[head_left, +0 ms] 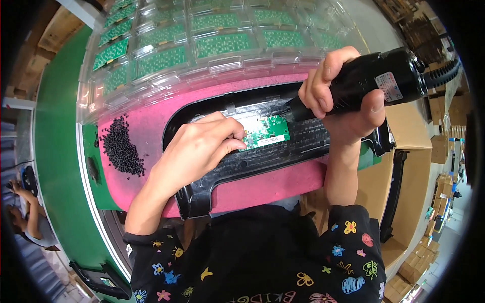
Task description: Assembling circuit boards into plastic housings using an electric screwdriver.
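Black pieces (123,147): a loose heap near the left edge of the pink mat (273,189).
Left hand (199,144): curled, thumb and forefinger at the circuit board's (265,131) left end; whether they pinch it, I cannot tell.
Circuit board: lies inside the black shell (252,160), between the mat's far and near edges.
Right hand (344,113): wrapped round a black power tool (371,76), its tip by the board's far right corner.

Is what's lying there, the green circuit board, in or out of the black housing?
In: the green circuit board lies inside the black housing, left hand at its edge. Fully seated? Cannot tell.
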Tool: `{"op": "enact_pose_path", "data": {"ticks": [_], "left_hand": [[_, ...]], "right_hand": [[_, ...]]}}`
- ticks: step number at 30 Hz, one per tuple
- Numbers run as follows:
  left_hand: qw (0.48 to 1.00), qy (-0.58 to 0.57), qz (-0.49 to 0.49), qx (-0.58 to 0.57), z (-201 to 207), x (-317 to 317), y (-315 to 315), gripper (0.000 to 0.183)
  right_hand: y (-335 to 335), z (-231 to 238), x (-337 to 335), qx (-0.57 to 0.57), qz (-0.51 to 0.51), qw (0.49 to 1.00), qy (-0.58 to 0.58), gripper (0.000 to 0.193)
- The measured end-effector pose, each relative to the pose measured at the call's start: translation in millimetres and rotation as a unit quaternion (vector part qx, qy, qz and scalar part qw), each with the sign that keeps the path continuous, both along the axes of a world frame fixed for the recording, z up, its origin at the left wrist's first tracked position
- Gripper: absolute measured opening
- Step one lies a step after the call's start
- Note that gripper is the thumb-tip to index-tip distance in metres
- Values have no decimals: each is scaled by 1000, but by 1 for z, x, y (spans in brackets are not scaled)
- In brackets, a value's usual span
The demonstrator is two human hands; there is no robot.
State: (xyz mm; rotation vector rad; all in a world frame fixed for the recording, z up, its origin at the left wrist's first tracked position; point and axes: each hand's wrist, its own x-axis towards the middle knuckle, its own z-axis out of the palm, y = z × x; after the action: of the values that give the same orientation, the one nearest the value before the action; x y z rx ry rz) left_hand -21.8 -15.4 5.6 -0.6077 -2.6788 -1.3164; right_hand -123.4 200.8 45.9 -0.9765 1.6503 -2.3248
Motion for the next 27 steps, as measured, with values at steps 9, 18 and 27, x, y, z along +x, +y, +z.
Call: {"op": "enact_pose_path", "data": {"ticks": [9, 18, 27], "left_hand": [[998, -23, 14, -49, 2, 4, 1, 13], [996, -69, 31, -41, 6, 6, 3, 10], [997, -31, 21, -66, 3, 4, -1, 12]], "right_hand": [[-1, 3, 3, 19, -7, 1000, 6, 68], [-8, -4, 0, 44, 42, 998, 9, 67], [-2, -2, 2, -194, 171, 966, 19, 78]]}}
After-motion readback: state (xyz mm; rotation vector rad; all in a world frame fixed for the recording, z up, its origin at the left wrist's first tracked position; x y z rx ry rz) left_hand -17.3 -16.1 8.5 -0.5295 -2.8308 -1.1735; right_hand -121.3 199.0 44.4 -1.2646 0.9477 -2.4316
